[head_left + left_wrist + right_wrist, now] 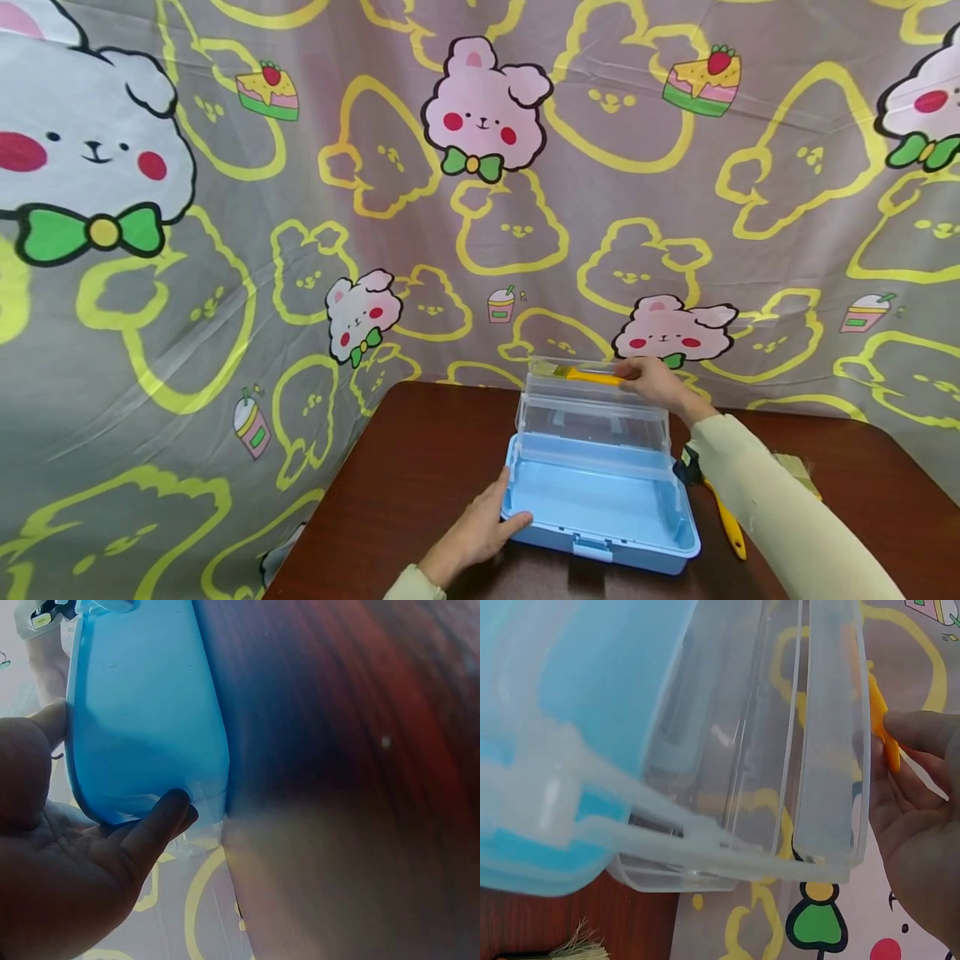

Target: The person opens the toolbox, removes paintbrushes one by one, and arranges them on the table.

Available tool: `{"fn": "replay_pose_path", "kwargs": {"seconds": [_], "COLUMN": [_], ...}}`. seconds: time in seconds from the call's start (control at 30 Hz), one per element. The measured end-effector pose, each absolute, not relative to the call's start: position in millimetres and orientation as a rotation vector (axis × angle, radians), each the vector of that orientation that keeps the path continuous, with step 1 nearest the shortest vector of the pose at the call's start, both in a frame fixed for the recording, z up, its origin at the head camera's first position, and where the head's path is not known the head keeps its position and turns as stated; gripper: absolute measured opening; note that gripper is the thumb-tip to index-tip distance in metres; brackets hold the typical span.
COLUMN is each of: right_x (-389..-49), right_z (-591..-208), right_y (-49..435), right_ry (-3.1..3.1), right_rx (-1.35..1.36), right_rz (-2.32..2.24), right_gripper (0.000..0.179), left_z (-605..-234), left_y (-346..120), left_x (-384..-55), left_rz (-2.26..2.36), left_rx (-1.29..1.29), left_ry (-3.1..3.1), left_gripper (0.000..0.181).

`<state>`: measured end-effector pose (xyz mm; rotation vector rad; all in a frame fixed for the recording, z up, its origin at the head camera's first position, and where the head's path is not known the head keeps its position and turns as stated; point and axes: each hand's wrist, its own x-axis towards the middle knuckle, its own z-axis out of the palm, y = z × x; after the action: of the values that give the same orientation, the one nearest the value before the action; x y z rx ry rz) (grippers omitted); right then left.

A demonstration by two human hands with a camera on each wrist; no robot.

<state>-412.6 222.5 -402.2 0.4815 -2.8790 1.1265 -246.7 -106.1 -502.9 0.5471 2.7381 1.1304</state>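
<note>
A light-blue storage box [600, 492] lies open on the table, its clear fold-out trays [592, 421] raised at the back. My left hand [476, 525] grips the box's front left corner, thumb at the front rim and fingers along the side wall [161, 712]. At the top tray, my right hand [656, 383] pinches the yellow handle of a paintbrush [592, 377], its bristles pointing left. The right wrist view shows that yellow handle [881, 720] between thumb and fingers, just beyond the tray's clear wall [832, 750].
Right of the box, a yellow-handled brush [727, 521] lies on the dark wooden table [420, 450]. Pale bristles [797, 471] show beyond the right sleeve. A patterned curtain [480, 225] hangs close behind the table and along its left side.
</note>
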Motion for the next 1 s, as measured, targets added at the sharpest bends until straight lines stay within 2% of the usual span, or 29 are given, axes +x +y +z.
{"fn": "replay_pose_path", "kwargs": {"seconds": [0.2,0.53,1.0], "right_x": [-408.5,-410.3,-407.1], "right_z": [-397.4,-396.9,-399.7], "right_y": [215.0,209.9,205.6], "right_ry": [-2.924,-2.868,-2.751], "right_rx": [0.442,0.401,0.366], "right_rz": [1.2,1.58,1.968], "right_gripper": [0.03,0.028,0.032], "left_z": [-502.7,-502.9,-502.2], "left_y": [-106.2,-105.8,-106.3], "left_x": [-246.6,-246.0,-244.1], "left_rz": [1.144,1.143,1.147], "left_rx": [0.536,0.545,0.546], "left_ry": [2.73,2.737,2.736], "left_gripper": [0.083,0.083,0.083]}}
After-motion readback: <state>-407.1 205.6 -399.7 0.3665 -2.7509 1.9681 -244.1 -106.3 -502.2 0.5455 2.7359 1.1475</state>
